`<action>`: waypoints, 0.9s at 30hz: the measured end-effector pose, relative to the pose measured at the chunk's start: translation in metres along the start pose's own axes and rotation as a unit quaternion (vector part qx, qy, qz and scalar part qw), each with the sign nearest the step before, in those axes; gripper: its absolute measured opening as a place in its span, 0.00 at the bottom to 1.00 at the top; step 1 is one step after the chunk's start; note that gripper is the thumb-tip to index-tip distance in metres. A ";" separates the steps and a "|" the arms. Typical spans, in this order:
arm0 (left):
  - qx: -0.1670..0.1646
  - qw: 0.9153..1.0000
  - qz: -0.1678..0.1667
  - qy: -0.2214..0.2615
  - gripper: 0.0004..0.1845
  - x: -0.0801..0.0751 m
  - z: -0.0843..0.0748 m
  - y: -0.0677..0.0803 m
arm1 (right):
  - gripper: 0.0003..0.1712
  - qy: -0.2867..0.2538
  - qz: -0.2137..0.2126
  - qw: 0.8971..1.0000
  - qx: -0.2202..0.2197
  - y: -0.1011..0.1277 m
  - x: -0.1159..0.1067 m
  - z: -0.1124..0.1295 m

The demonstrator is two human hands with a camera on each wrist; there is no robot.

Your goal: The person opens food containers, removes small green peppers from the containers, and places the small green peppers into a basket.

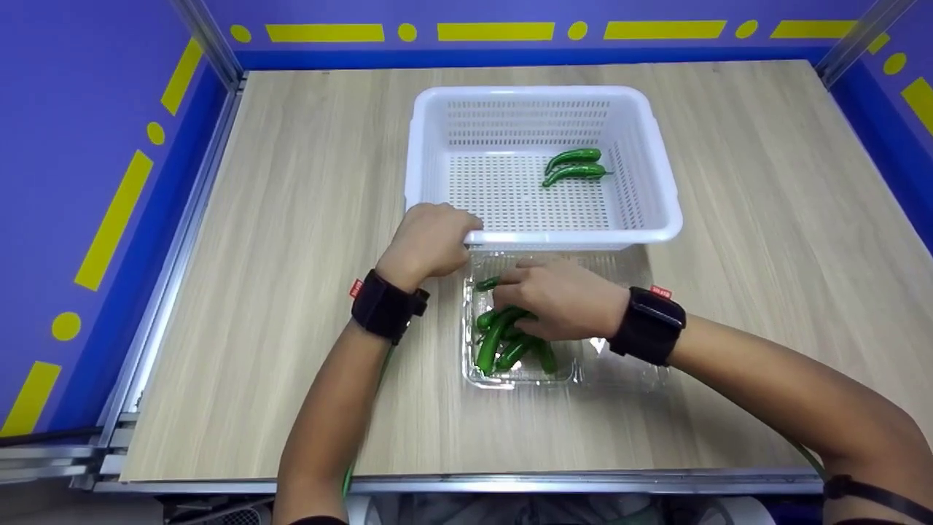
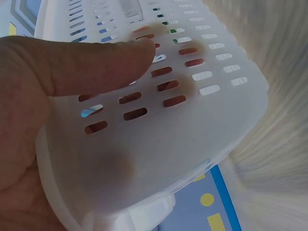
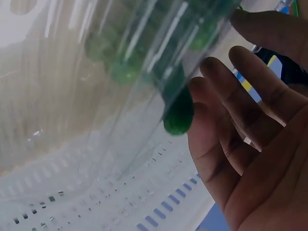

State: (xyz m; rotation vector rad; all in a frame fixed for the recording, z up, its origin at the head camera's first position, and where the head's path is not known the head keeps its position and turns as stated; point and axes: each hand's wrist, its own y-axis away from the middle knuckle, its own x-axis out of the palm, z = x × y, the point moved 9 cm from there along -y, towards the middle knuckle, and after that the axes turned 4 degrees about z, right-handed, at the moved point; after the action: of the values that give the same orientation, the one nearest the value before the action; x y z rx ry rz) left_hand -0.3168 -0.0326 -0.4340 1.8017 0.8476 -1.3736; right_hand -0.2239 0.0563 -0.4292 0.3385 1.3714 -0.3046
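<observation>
While two peppers (image 1: 574, 167) already lie in the basket (image 1: 660, 197), head view shows approx. five or six more in the clear tray (image 1: 576, 375) on the table (image 1: 291, 219), so it looks under halfway. Left hand (image 1: 430, 237) grips the basket's near rim; right hand (image 1: 561, 299) reaches into the tray, fingers on the pile (image 1: 503, 339).
Left wrist: thumb (image 2: 91, 62) pressed on the basket wall.
Right wrist: fingers (image 3: 231, 115) relaxed, touching one pepper (image 3: 179, 113), not closed round it.
</observation>
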 end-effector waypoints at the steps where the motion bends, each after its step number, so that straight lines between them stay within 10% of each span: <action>1: 0.000 1.000 0.001 0.000 0.10 0.000 0.000 0.000 | 0.13 0.003 0.001 1.000 -0.003 0.000 0.001 0.002; 27: -0.007 1.000 0.013 -0.001 0.11 0.001 0.001 -0.001 | 0.09 -0.001 0.033 0.999 0.002 -0.011 0.021 0.004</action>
State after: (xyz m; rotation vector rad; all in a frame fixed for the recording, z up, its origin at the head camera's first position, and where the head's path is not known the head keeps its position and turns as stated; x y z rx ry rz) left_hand -0.3175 -0.0329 -0.4356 1.7938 0.8293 -1.3493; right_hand -0.2209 0.0446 -0.4497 0.3867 1.3558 -0.2535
